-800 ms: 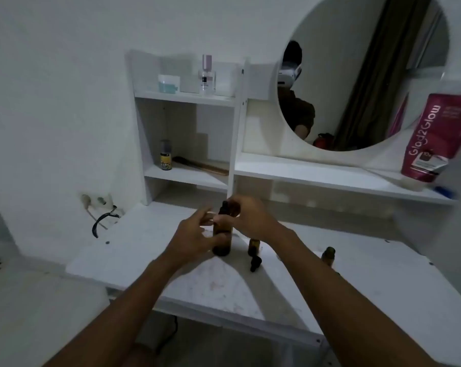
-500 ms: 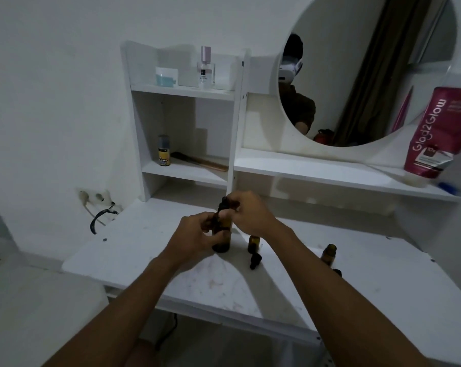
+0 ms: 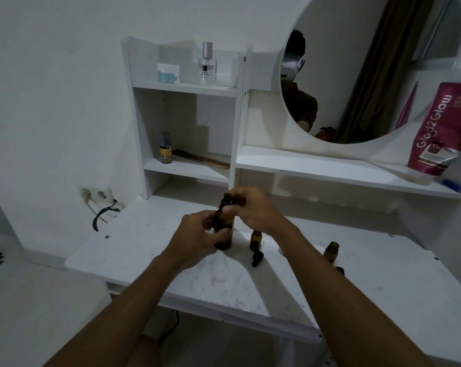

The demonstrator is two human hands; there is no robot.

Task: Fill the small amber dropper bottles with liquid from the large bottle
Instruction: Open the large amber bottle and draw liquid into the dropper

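The large amber bottle (image 3: 224,234) stands upright on the white table (image 3: 224,282). My left hand (image 3: 197,234) is wrapped around its body. My right hand (image 3: 250,207) pinches the black cap (image 3: 226,199) at its top. Just right of it stands a small amber dropper bottle (image 3: 255,240) with no cap, and a black dropper cap (image 3: 257,258) lies in front of that. A second open small amber bottle (image 3: 331,251) stands further right, partly behind my right forearm, with another dark cap (image 3: 340,270) beside it.
A white shelf unit (image 3: 187,88) at the back holds a jar, a clear perfume bottle, a yellow-labelled spray can (image 3: 165,151) and a comb. A round mirror (image 3: 369,70) hangs above a long shelf with a pink tube (image 3: 441,131). A wall socket with a black cable (image 3: 102,215) is at left.
My left hand has closed around the large bottle's body, and my right hand has settled on its cap. The camera view has tilted slightly.
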